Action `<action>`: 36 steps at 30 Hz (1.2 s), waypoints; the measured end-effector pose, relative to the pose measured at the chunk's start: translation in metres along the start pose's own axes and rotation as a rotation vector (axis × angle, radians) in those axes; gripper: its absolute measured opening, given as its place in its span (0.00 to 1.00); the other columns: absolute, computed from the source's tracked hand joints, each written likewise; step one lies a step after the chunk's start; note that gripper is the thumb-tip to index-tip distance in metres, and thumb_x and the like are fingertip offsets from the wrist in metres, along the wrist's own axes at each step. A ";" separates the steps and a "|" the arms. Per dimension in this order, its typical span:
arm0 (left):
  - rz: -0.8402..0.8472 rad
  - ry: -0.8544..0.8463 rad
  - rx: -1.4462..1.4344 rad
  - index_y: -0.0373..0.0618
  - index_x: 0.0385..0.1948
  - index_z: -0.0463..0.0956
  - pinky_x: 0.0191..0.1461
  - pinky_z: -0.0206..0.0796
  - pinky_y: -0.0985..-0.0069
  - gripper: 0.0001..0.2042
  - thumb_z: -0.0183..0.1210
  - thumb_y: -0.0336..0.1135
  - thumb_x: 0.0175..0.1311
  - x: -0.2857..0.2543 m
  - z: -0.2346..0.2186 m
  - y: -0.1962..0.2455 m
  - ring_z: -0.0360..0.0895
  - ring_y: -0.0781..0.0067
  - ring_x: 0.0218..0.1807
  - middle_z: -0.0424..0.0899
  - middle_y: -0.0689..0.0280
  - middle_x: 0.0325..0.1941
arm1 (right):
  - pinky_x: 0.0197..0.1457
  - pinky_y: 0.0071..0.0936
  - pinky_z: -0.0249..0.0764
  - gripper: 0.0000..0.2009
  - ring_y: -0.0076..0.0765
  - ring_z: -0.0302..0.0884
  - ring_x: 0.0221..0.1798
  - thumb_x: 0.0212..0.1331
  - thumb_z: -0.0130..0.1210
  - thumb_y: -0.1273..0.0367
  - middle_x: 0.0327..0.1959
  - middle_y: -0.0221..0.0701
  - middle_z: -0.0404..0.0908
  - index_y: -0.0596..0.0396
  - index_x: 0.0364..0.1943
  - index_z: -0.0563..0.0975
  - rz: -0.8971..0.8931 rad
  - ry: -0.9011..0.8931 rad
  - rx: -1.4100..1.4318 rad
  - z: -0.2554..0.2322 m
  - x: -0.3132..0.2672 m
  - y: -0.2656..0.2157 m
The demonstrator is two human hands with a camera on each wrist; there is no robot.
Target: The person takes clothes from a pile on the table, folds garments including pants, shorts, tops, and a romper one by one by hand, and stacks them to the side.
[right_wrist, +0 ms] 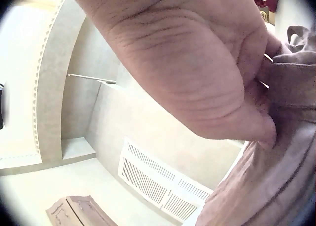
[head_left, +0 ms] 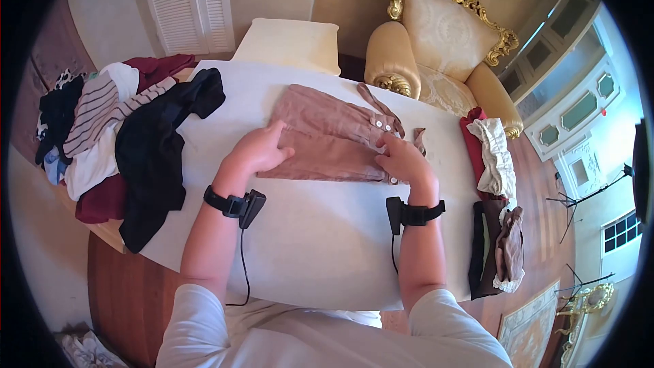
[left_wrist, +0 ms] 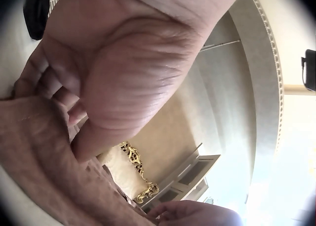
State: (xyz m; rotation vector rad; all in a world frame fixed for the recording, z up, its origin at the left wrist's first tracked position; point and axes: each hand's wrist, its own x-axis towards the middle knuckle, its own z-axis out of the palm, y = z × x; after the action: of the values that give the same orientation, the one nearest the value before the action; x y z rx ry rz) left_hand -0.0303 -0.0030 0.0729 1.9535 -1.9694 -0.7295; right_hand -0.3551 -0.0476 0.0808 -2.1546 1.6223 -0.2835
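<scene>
A dusty-brown garment (head_left: 320,133) lies on the white table, with white buttons (head_left: 383,125) and a loose strap (head_left: 375,104) toward its right end. My left hand (head_left: 262,150) grips its left end, thumb over the cloth. In the left wrist view the fingers (left_wrist: 37,77) go behind a fold of the brown cloth (left_wrist: 44,152). At the buttoned end, my right hand (head_left: 407,160) pinches the band near the buttons. The right wrist view shows the thumb (right_wrist: 259,124) against the cloth (right_wrist: 291,122), the other fingers partly hidden behind it.
A heap of clothes (head_left: 95,123) fills the table's left side, a black garment (head_left: 153,157) nearest me. Folded clothes (head_left: 494,157) line the right edge, with brown and dark pieces (head_left: 507,249) nearer me. Beyond stand a cream stool (head_left: 289,44) and a gilded armchair (head_left: 443,41).
</scene>
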 end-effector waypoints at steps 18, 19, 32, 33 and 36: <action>0.058 -0.038 -0.279 0.41 0.74 0.59 0.54 0.74 0.64 0.36 0.64 0.40 0.66 -0.004 -0.022 0.000 0.84 0.53 0.52 0.84 0.45 0.53 | 0.44 0.40 0.77 0.13 0.50 0.84 0.38 0.62 0.60 0.63 0.32 0.43 0.85 0.61 0.35 0.82 -0.164 0.084 0.031 -0.010 -0.003 -0.003; 0.056 -0.042 -0.279 0.41 0.74 0.59 0.54 0.74 0.64 0.36 0.64 0.40 0.66 -0.007 -0.026 0.001 0.84 0.53 0.52 0.84 0.45 0.53 | 0.43 0.39 0.77 0.13 0.47 0.84 0.37 0.61 0.61 0.62 0.31 0.41 0.86 0.60 0.34 0.82 -0.163 0.020 0.034 -0.013 -0.006 -0.005; 0.085 -0.083 -0.059 0.38 0.76 0.55 0.43 0.73 0.69 0.42 0.69 0.37 0.61 0.001 -0.009 -0.016 0.81 0.64 0.37 0.85 0.54 0.36 | 0.38 0.32 0.76 0.14 0.37 0.83 0.35 0.50 0.69 0.63 0.30 0.35 0.85 0.58 0.36 0.82 -0.115 -0.314 0.044 -0.003 -0.006 -0.015; 0.092 -0.040 -0.082 0.38 0.76 0.56 0.43 0.73 0.68 0.43 0.70 0.37 0.60 0.002 -0.010 -0.016 0.82 0.64 0.37 0.85 0.54 0.36 | 0.39 0.36 0.76 0.14 0.41 0.83 0.36 0.50 0.68 0.62 0.31 0.37 0.85 0.58 0.35 0.82 -0.107 -0.337 0.022 -0.004 -0.008 -0.019; 0.081 -0.064 -0.143 0.39 0.76 0.54 0.44 0.73 0.69 0.43 0.70 0.36 0.60 0.001 -0.011 -0.010 0.81 0.64 0.37 0.84 0.56 0.35 | 0.41 0.40 0.76 0.15 0.46 0.84 0.37 0.51 0.68 0.60 0.34 0.40 0.86 0.59 0.34 0.82 -0.087 -0.360 0.007 -0.005 -0.009 -0.030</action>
State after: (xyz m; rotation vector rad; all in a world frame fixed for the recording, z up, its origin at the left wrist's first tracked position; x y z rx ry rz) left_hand -0.0160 -0.0055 0.0768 1.7789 -1.9608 -0.8955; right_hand -0.3340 -0.0333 0.0997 -2.1256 1.3257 0.0716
